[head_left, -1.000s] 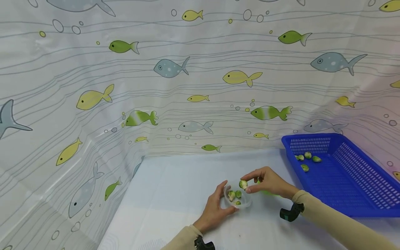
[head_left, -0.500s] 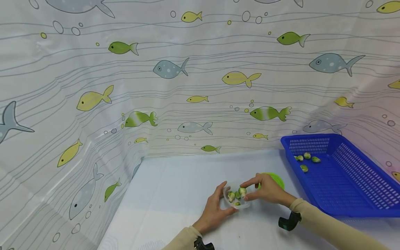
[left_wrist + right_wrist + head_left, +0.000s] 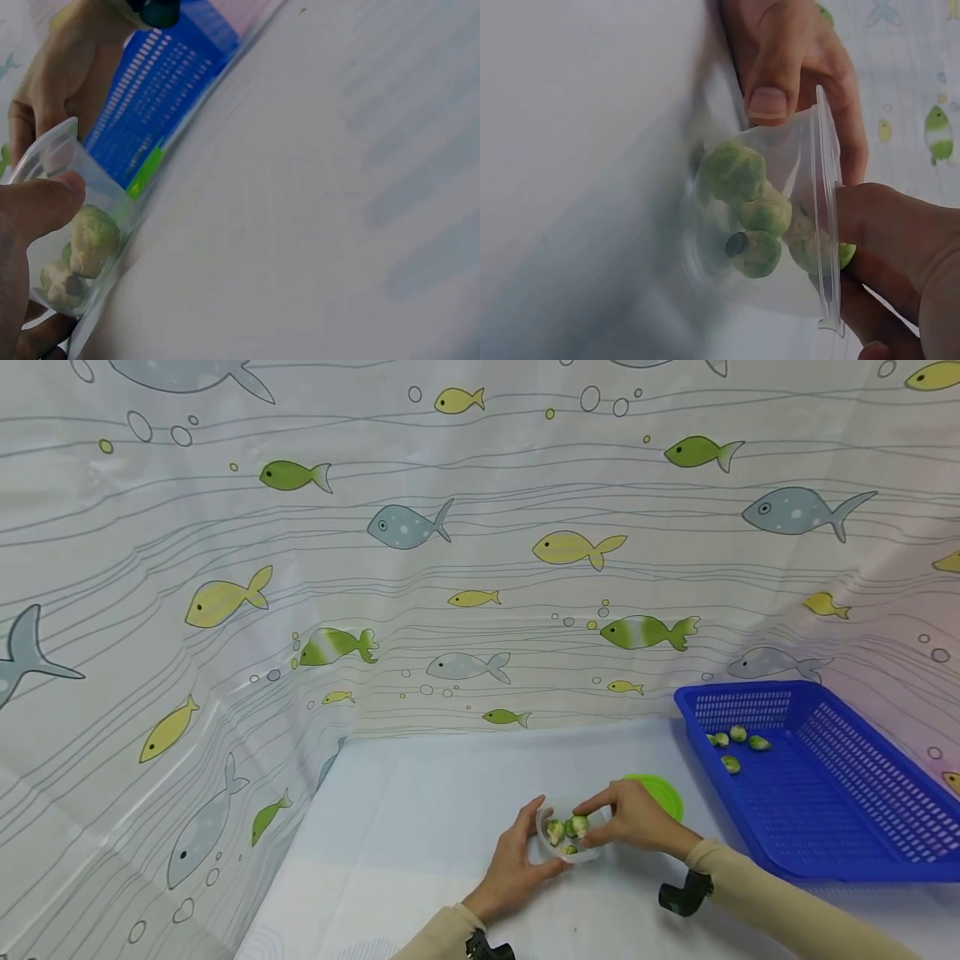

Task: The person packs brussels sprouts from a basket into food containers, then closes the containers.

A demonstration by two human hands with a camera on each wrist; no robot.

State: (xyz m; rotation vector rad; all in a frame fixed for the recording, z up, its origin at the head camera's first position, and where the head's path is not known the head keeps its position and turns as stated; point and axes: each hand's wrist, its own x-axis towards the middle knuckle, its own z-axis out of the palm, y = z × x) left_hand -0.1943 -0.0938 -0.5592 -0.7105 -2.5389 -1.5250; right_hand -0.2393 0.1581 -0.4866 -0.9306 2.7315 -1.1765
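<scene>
Clear, light-looking round plastic bowl [image 3: 787,294]: your left grip [image 3: 517,862] holds its sides; your right grip [image 3: 636,819] pinches a round green sprout [image 3: 580,825].

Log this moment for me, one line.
left hand: holds clear cup; right hand: pinches sprout at cup's mouth; blue basket: sprouts inside

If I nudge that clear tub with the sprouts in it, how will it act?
The clear tub likely flexes if squeezed, as its translucent wall looks thin. Holding a few small sprouts, it is probably light and apt to slide. Those rounded sprouts may roll if it tilts.
</scene>
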